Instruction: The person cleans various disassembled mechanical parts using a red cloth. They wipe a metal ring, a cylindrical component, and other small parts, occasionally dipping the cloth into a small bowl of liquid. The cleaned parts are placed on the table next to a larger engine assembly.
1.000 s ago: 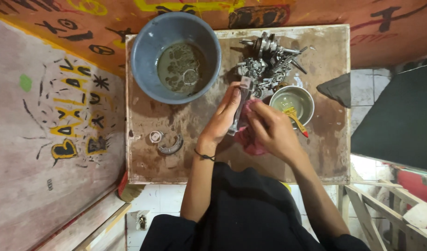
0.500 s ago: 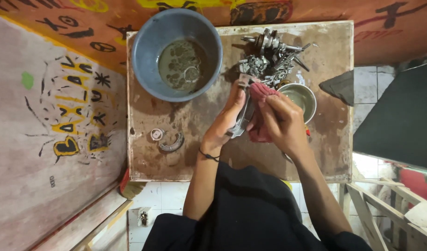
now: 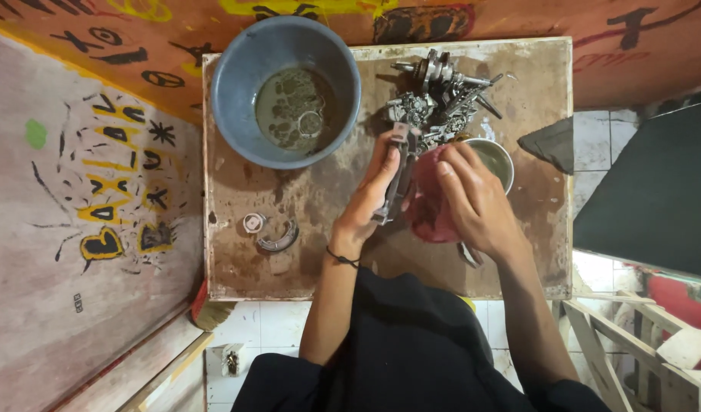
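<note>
Standing at far left, a round grey-blue plastic basin holds murky liquid. Next, the left hand grips a long flat metal part above the worn wooden table; the right hand presses a soft reddish rag against it.

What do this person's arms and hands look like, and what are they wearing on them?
Both forearms are bare, with no gloves on the left hand or the right hand. A thin dark cord bracelet circles the left wrist; no band shows on the right wrist. Short black sleeves of a black top cover the upper arms. No rings or markings can be made out.
</note>
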